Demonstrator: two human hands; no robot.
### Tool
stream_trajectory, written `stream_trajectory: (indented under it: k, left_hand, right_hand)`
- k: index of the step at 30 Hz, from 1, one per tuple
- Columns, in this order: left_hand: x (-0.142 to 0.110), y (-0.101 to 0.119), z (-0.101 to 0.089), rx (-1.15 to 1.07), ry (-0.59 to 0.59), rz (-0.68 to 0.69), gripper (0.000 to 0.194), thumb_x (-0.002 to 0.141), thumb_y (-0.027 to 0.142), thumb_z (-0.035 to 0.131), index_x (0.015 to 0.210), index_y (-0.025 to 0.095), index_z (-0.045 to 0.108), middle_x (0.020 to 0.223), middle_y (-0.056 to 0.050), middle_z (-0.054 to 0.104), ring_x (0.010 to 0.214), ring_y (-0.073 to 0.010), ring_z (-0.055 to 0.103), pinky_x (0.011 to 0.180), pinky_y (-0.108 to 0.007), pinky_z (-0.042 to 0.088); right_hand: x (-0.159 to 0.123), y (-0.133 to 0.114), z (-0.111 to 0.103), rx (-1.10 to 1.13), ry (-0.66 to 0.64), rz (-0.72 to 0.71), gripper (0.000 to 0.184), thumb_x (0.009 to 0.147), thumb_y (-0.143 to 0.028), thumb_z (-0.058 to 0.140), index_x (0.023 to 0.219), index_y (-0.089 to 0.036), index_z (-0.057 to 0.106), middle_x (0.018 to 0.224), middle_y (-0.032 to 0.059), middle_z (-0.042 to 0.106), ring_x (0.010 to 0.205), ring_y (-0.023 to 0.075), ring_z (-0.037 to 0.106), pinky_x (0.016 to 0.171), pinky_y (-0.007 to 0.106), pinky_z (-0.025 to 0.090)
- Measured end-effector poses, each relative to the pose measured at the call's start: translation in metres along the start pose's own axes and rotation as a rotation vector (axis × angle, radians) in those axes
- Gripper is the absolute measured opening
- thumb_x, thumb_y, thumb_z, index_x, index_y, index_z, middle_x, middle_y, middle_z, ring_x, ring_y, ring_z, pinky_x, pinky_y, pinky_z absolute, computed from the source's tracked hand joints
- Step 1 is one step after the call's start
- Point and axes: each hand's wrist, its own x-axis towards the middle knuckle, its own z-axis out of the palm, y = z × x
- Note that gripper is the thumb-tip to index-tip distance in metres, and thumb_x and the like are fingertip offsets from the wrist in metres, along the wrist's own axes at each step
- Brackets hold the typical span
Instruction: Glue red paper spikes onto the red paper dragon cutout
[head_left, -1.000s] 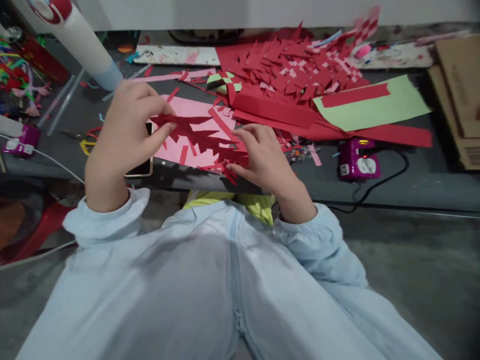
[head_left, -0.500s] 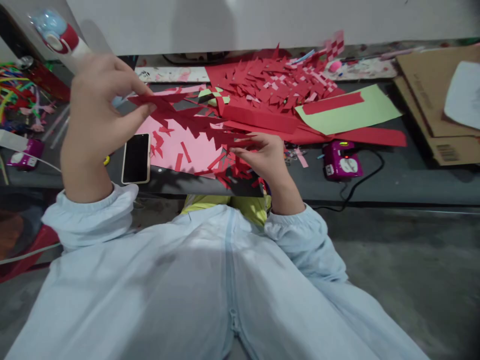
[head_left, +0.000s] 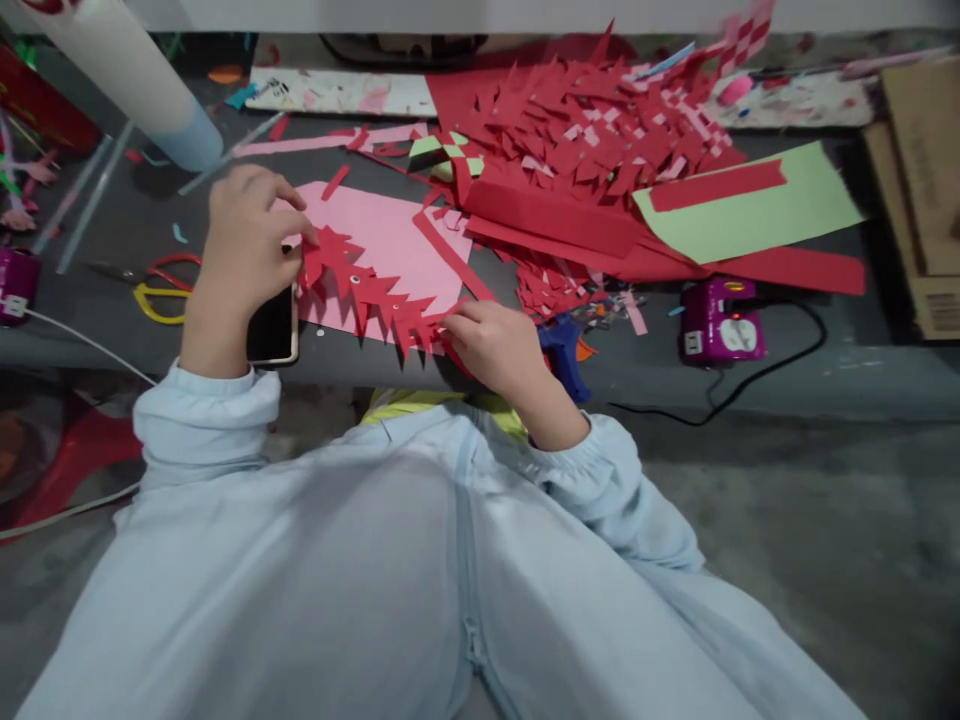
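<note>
There, left hand [head_left: 251,240] pinches one end of a spiky red paper strip [head_left: 365,290], right hand [head_left: 495,342] the other, pink sheet [head_left: 397,225] beneath.

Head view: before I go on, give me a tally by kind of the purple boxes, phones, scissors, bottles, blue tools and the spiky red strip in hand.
Purple boxes: 2, one cut off by the left edge
Phone: 1, partly covered
Scissors: 1 pair
Bottle: 1
Blue tool: 1
Held spiky red strip: 1
Total: 7
</note>
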Motion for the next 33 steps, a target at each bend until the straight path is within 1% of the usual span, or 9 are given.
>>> stream_trajectory:
  k: [3, 6, 11, 15, 17, 20, 23, 28, 33]
  left_hand:
    - [-0.006, 0.002, 0.000, 0.072, -0.040, 0.026, 0.021, 0.093, 0.016, 0.061, 0.112, 0.014, 0.068, 0.142, -0.005, 0.055, 0.142, -0.0263, 0.031, 0.119, -0.054, 0.025]
    - [-0.015, 0.007, -0.004, 0.097, -0.043, 0.042, 0.035, 0.092, 0.011, 0.051, 0.126, 0.013, 0.063, 0.144, -0.006, 0.053, 0.144, -0.0299, 0.033, 0.115, -0.057, 0.028]
    - [-0.031, 0.021, -0.003, 0.017, -0.004, 0.063, 0.037, 0.088, 0.016, 0.054, 0.123, 0.022, 0.066, 0.137, -0.008, 0.060, 0.133, -0.0321, 0.042, 0.108, -0.061, 0.035]
    - [-0.047, 0.044, 0.006, -0.067, -0.049, 0.162, 0.030, 0.094, 0.029, 0.053, 0.118, 0.020, 0.068, 0.125, -0.011, 0.066, 0.120, -0.0308, 0.052, 0.103, -0.055, 0.043]
    - [-0.057, 0.057, 0.012, -0.116, -0.048, 0.204, 0.031, 0.098, 0.027, 0.046, 0.117, 0.019, 0.069, 0.117, -0.010, 0.068, 0.115, -0.0284, 0.056, 0.101, -0.049, 0.045]
    - [-0.073, 0.071, 0.020, -0.201, -0.071, 0.241, 0.034, 0.099, 0.027, 0.042, 0.114, 0.019, 0.071, 0.108, -0.009, 0.069, 0.109, -0.0272, 0.059, 0.097, -0.047, 0.047]
    - [-0.085, 0.074, 0.024, -0.219, -0.062, 0.234, 0.035, 0.100, 0.027, 0.041, 0.112, 0.017, 0.072, 0.104, -0.010, 0.069, 0.104, -0.0264, 0.060, 0.095, -0.046, 0.048]
    - [-0.096, 0.077, 0.030, -0.234, -0.042, 0.239, 0.033, 0.101, 0.027, 0.042, 0.109, 0.016, 0.072, 0.101, -0.010, 0.070, 0.100, -0.0247, 0.060, 0.091, -0.041, 0.049]
    - [-0.099, 0.095, 0.045, -0.226, -0.004, 0.323, 0.027, 0.101, 0.024, 0.048, 0.106, 0.014, 0.072, 0.099, -0.009, 0.070, 0.096, -0.0230, 0.060, 0.087, -0.037, 0.048]
  right_hand:
    - [-0.013, -0.004, 0.003, 0.008, -0.001, -0.035, 0.036, 0.102, -0.022, 0.041, 0.104, -0.018, 0.077, 0.098, 0.0102, 0.074, 0.085, 0.0191, 0.059, 0.066, 0.030, 0.033]
    - [-0.026, -0.002, 0.005, 0.074, 0.076, -0.049, 0.035, 0.103, -0.026, 0.044, 0.098, -0.018, 0.078, 0.092, 0.0091, 0.075, 0.081, 0.0189, 0.060, 0.068, 0.030, 0.038]
    - [-0.044, 0.003, -0.003, 0.385, 0.390, -0.043, 0.019, 0.096, -0.029, 0.062, 0.089, -0.021, 0.077, 0.082, 0.0054, 0.076, 0.073, 0.0165, 0.065, 0.068, 0.028, 0.050]
    - [-0.049, -0.003, -0.015, 0.647, 0.458, 0.063, 0.009, 0.088, -0.032, 0.072, 0.085, -0.025, 0.076, 0.076, 0.0021, 0.075, 0.066, 0.0154, 0.067, 0.061, 0.028, 0.054]
    - [-0.049, -0.011, -0.017, 0.777, 0.471, 0.089, 0.007, 0.085, -0.031, 0.076, 0.082, -0.025, 0.076, 0.075, 0.0020, 0.075, 0.067, 0.0159, 0.068, 0.061, 0.029, 0.055]
    - [-0.045, -0.024, -0.011, 0.995, 0.410, 0.087, 0.004, 0.083, -0.028, 0.077, 0.082, -0.024, 0.076, 0.076, 0.0017, 0.075, 0.067, 0.0146, 0.068, 0.059, 0.027, 0.055]
    - [-0.041, -0.033, 0.002, 1.134, 0.249, 0.053, 0.006, 0.084, -0.028, 0.076, 0.086, -0.022, 0.077, 0.082, 0.0028, 0.076, 0.070, 0.0133, 0.069, 0.062, 0.025, 0.057]
    - [-0.039, -0.030, 0.009, 1.132, -0.048, -0.009, 0.022, 0.085, -0.027, 0.075, 0.106, -0.020, 0.076, 0.106, 0.0067, 0.077, 0.077, 0.0129, 0.073, 0.066, 0.023, 0.058]
    - [-0.045, -0.014, -0.006, 0.952, 0.001, 0.049, 0.019, 0.093, -0.030, 0.065, 0.102, -0.019, 0.077, 0.099, 0.0071, 0.079, 0.076, 0.0142, 0.072, 0.064, 0.024, 0.055]
